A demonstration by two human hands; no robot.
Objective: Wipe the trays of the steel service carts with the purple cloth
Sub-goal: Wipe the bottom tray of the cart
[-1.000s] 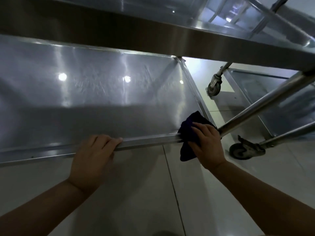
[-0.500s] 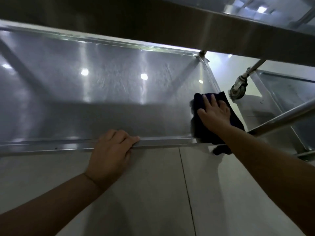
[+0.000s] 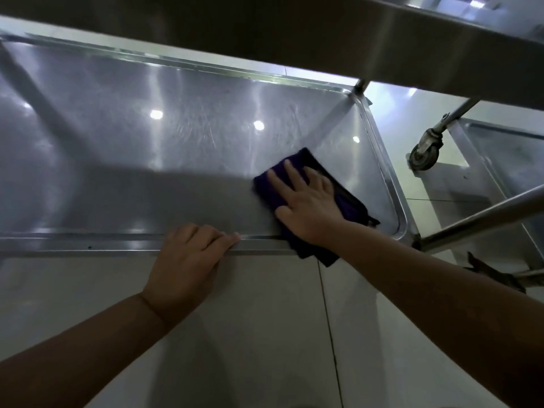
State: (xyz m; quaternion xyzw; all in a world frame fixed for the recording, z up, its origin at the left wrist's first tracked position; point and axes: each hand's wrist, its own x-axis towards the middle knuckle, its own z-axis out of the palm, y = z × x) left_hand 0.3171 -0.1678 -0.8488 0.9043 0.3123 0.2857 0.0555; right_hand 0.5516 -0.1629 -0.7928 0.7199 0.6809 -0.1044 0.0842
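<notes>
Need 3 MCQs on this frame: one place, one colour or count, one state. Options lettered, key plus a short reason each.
1. Where on the lower tray does the cloth lie?
A. far left corner
B. near right part, a flap hanging over the front rim
C. on the floor

2. What colour is the cloth?
A. white
B. yellow
C. dark purple

3. What is the left hand doing?
A. gripping the tray's front rim
B. holding the cloth
C. hanging free

Key:
1 B, the cloth sits close to the tray's right corner and drapes past the near edge.
2 C, the fabric reads dark purple against the grey steel.
3 A, its fingers curl over the rim, while the right hand presses flat on the cloth.
</notes>
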